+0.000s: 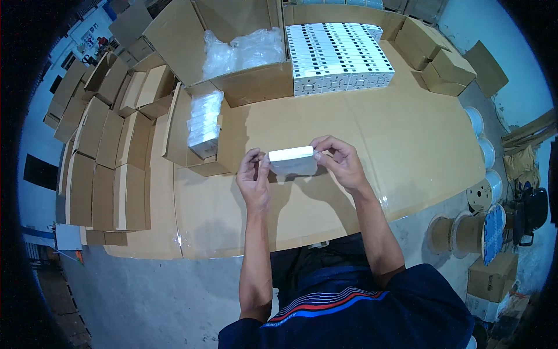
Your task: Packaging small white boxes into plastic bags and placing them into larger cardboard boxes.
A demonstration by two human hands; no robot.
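The left hand and the right hand are holding a small white rectangular cardboard box between them, above the middle of the brown cardboard-covered surface. The left fingers are closing on the box's left end, and the right fingers are pinching its right end. A thin clear plastic sleeve is hanging just under the box, touching both hands.

To the left, a shallow open brown cardboard tray is lying on the surface, carrying a row of plastic-wrapped white boxes. Behind it, a large open brown carton is holding crumpled clear plastic bags. Just beside that carton on the right, a flat block of closely packed white boxes is sitting on the far part of the surface. Stacks of folded brown cardboard cartons are lining the left edge. On the grey floor to the right, cable spools are standing well apart from the hands.
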